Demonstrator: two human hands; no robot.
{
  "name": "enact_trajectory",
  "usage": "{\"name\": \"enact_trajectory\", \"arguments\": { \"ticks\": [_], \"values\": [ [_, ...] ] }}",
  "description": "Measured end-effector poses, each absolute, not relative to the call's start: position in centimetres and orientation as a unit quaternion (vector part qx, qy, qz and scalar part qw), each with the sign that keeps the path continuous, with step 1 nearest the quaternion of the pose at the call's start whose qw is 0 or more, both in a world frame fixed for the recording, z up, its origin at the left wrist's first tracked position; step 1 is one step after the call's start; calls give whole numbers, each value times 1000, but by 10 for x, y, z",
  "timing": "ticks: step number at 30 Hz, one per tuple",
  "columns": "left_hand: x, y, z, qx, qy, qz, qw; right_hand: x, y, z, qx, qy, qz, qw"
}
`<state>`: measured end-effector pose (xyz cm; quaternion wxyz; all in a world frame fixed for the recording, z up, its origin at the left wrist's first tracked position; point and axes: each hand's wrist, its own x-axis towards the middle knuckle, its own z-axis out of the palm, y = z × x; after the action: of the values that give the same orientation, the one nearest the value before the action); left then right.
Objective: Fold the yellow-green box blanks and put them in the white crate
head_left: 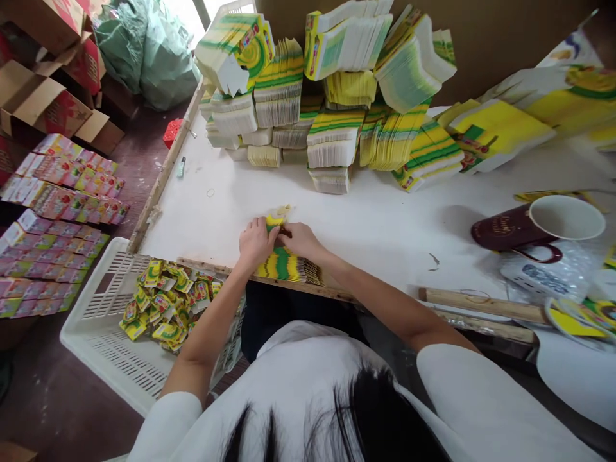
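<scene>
Head view: the white table (pixel 375 218) is the reference surface. Along its far edge, tall stacks of flat yellow-and-green printed cartons (pixel 337 83) stand packed edge to edge, some leaning. Off the table's left corner, a white slatted plastic crate (pixel 103 333) holds a loose heap of small folded yellow-green boxes (pixel 166 305). Toward the right end of the table lies a dark maroon mug (pixel 534 228), tipped on its side, white inside. At the near edge, a fanned bundle of flat cartons (pixel 286 265) rests. Just above it, the left hand (pixel 255 242) and right hand (pixel 299 239) both pinch one small yellow-green carton (pixel 275 221), fingers closed on it.
</scene>
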<state>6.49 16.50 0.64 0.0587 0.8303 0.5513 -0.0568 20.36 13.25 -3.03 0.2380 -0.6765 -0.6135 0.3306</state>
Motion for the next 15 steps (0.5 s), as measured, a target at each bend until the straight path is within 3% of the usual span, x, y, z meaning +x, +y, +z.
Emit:
{"name": "enact_trajectory", "arguments": {
  "ticks": [9,15],
  "values": [
    [68,168,8,802,589,-38,87,244,135,-34,-673,-610,321,268],
    [70,175,7,792,601,-53,94,284,114,-25,-493,-695,486,195]
  ]
}}
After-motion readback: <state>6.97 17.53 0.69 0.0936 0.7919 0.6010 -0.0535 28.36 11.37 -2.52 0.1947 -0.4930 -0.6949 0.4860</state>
